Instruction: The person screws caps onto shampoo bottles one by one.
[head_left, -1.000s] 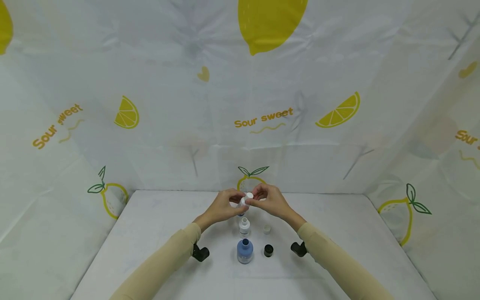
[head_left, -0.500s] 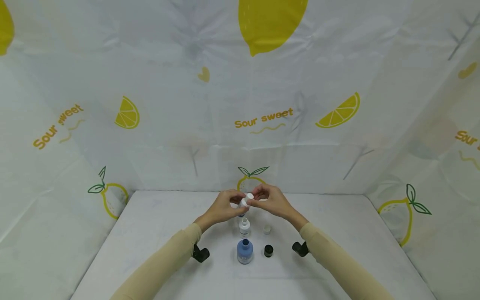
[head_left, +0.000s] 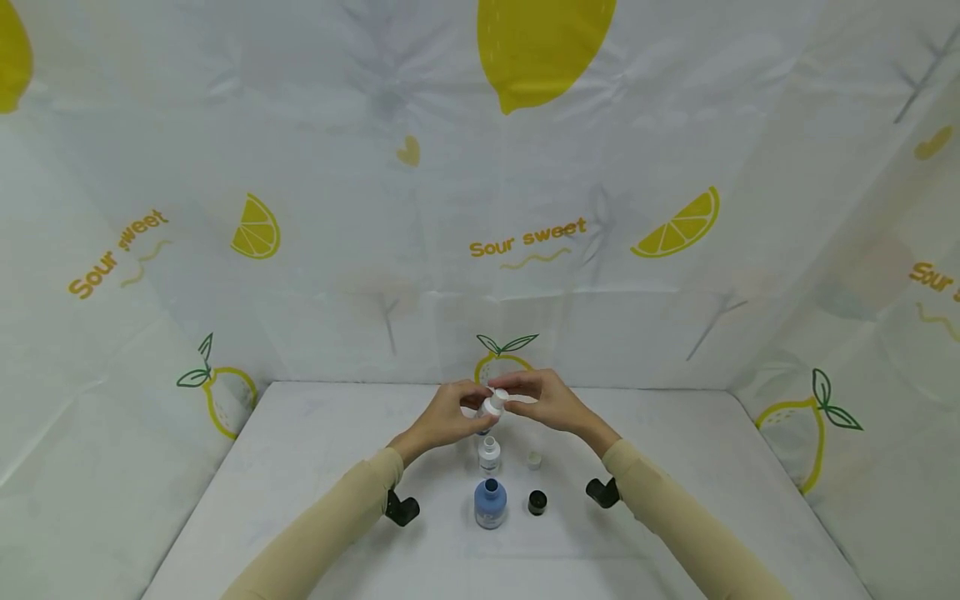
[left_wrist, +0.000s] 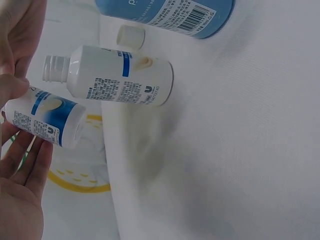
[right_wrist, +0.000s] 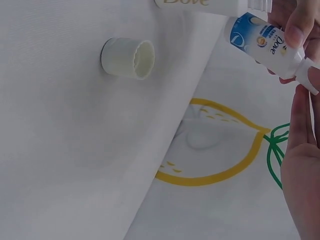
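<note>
My left hand grips a small white Dove bottle with a blue label, held tilted above the table. Its thumb lies across the near side of the body. The bottle's white cap points up and right, and my right hand holds it between thumb and fingers. In the right wrist view, straight fingers of the right hand lie along the cap. Below stands a second white Dove bottle, upright, its threaded neck bare. Nearer me is a larger blue bottle with an uncovered dark mouth.
Right of the bottles, a loose white cap and a black cap lie on the white table. Behind the table hangs a lemon-print cloth. Black cameras are on both wrists.
My right fingers have shifted around the cap: the index finger now reaches further left behind it, the thumb further right. The left hand and the standing bottles keep their places.
</note>
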